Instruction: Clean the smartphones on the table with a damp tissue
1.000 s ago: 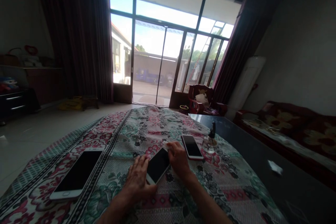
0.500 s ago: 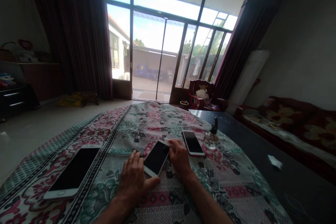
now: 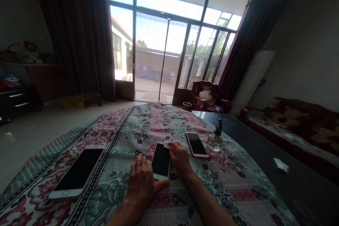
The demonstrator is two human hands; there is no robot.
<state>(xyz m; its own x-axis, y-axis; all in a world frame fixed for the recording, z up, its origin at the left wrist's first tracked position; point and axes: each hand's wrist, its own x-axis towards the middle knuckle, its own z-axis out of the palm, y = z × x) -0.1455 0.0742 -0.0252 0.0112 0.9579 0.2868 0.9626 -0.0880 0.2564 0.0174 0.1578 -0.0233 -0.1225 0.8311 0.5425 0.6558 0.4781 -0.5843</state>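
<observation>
A white-framed smartphone [image 3: 161, 160] with a dark screen lies face up on the patterned tablecloth, between my hands. My left hand [image 3: 141, 180] braces its lower left corner, fingers along the left side and thumb across the bottom edge. At the upper right corner, my right hand [image 3: 180, 159] is closed, with a small white wipe [image 3: 166, 144] showing at its fingertips on the phone. To the right lies another smartphone [image 3: 197, 144], white-fronted with a reddish edge. A larger white smartphone [image 3: 78, 172] rests at the left. Both have dark screens.
Beyond the right-hand phone stands a clear bottle [image 3: 215, 143] with a black spray top. The floral tablecloth [image 3: 113, 197] covers the round table. A dark table [image 3: 254, 155] at the right bears a crumpled white piece [image 3: 281, 165]. Glass doors stand ahead.
The middle smartphone has turned anticlockwise, so it now points more straight ahead. My left hand has shifted slightly right with it. My right hand stays at its upper right corner.
</observation>
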